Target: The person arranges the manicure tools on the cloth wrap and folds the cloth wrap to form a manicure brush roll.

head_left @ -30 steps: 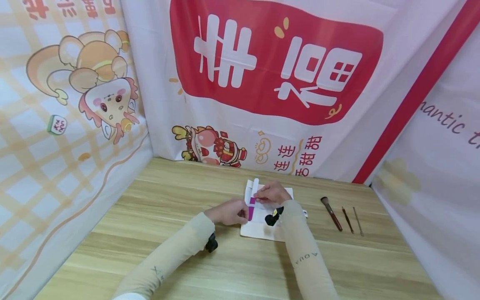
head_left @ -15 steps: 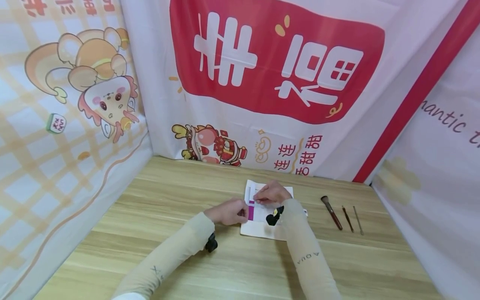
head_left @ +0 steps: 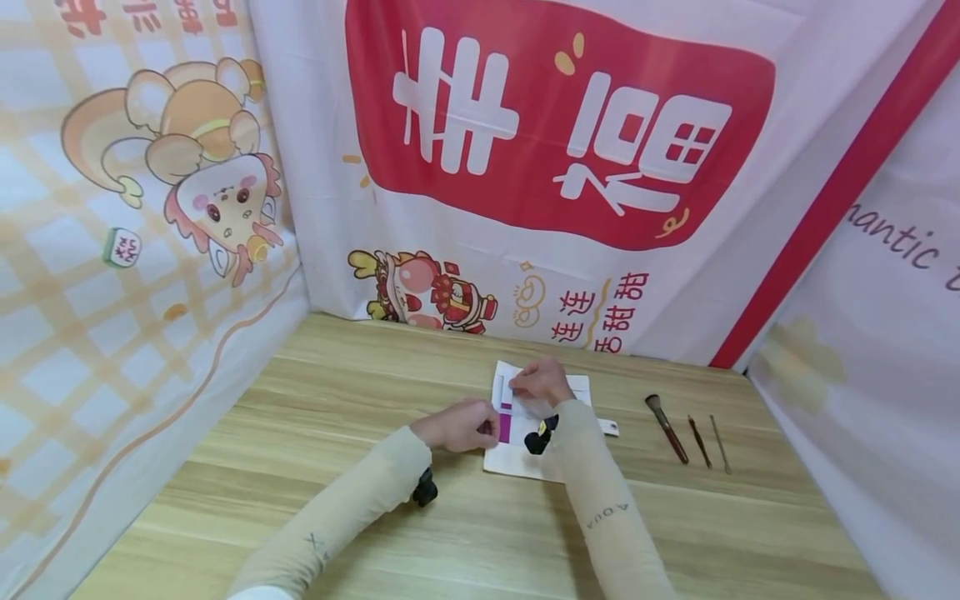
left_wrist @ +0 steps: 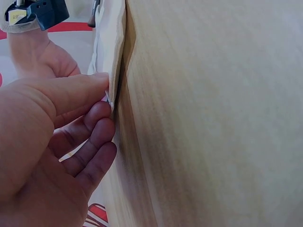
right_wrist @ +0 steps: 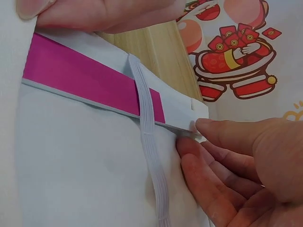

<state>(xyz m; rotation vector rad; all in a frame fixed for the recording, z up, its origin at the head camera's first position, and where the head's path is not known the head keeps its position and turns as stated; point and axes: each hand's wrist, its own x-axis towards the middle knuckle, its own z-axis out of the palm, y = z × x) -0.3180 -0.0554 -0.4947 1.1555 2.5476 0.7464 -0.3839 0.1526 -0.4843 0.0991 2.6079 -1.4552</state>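
A white pouch (head_left: 525, 462) lies spread out on the wooden table, with a white elastic band (right_wrist: 147, 116) across it. Under the band runs a flat magenta-and-white strip (right_wrist: 85, 73), along the pouch's left side in the head view. My left hand (head_left: 463, 423) pinches the pouch's edge between thumb and fingers, as the left wrist view shows. At the far, white end of the strip is my right hand (head_left: 543, 382); its thumb lies on top and its index finger underneath, pinching that end. The right forearm covers part of the pouch in the head view.
To the right lie a brush (head_left: 667, 427) with a dark handle and two thin tools, one brown (head_left: 700, 442) and one grey (head_left: 720, 444). A white tab (head_left: 609, 427) sticks out from the pouch's right side. Printed cloth (head_left: 450, 225) hangs behind the table.
The strip's white end, raised and slanting a second ago, now lies flatter along the pouch. My right hand has shifted slightly toward the pouch's far edge; the left has stayed at its edge.
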